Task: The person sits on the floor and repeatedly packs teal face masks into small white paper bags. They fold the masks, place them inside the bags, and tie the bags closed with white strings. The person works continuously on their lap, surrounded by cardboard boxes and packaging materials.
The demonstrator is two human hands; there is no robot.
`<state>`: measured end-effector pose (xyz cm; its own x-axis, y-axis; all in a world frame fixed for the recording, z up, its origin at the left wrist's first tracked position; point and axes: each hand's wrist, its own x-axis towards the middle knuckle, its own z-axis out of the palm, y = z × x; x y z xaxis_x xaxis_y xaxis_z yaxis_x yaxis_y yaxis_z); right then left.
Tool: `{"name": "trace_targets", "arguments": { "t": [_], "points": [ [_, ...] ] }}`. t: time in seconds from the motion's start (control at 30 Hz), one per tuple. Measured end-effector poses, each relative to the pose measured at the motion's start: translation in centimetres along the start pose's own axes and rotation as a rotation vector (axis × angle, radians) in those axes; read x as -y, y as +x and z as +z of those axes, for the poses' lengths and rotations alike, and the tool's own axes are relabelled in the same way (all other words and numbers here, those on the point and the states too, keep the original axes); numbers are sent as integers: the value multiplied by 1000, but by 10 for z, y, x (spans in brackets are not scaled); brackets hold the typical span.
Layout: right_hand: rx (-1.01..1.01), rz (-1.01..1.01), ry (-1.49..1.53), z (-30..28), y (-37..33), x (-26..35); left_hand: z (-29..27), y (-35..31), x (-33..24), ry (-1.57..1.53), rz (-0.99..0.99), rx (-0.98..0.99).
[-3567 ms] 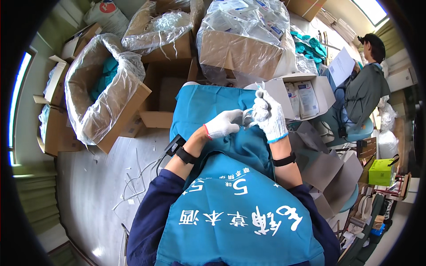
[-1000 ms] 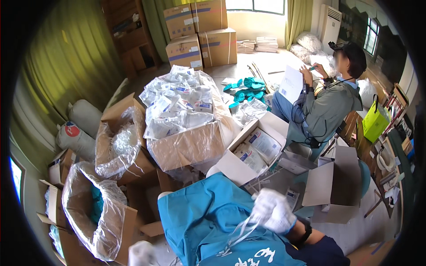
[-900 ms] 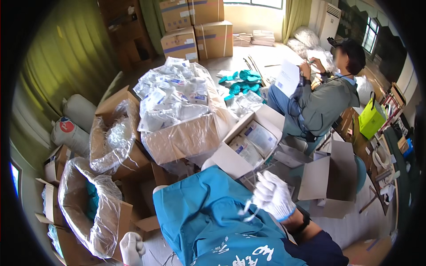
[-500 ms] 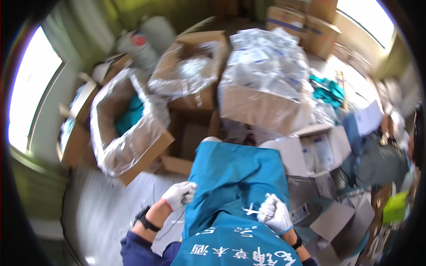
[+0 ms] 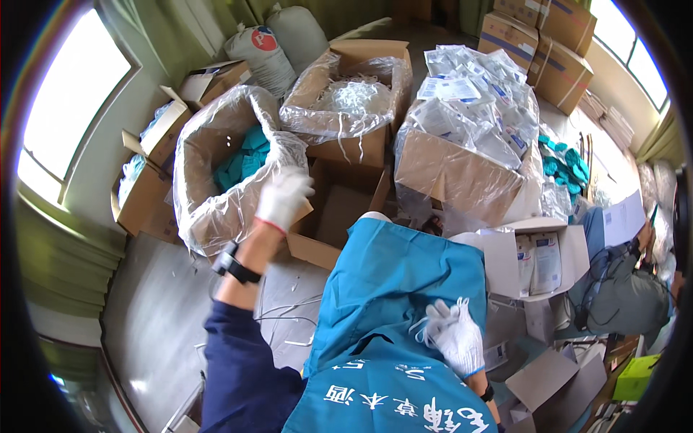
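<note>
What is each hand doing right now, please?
Left hand: reaching toward the plastic-lined box; grip cannot be told.
Right hand: resting on teal fabric, fingers loosely curled.

Teal cloth (image 5: 404, 281): smooth blue-green fabric, spread flat over the person's lap, upper edge toward the cardboard boxes. Right hand (image 5: 456, 338), white knit glove, rests on its lower right part, fingers loosely curled around thin white strings (image 5: 422, 328) that lie against the fabric. Left hand (image 5: 283, 196), also gloved, is raised and extended at the rim of the plastic-lined box (image 5: 216, 173), which holds more teal fabric; blurred.
</note>
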<state>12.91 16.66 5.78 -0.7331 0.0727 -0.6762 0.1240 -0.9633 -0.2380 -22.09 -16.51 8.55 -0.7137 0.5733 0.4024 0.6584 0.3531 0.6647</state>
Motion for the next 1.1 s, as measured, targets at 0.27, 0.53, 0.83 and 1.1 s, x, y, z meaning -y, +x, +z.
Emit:
{"name": "trace_targets", "arguments": {
  "t": [0.27,0.53,0.83,1.1],
  "points": [
    [453,-240,-171,-1,74,-2,234,-59,-177,-52,130,207],
    [375,108,19,26,61,5,228,-49,-136,-405,-314,140],
    [158,92,42,-35,66,40,51,213,-5,587,-314,-87],
    [246,-169,-187,-40,36,49,90,242,-31,283,-170,-306]
  ]
}}
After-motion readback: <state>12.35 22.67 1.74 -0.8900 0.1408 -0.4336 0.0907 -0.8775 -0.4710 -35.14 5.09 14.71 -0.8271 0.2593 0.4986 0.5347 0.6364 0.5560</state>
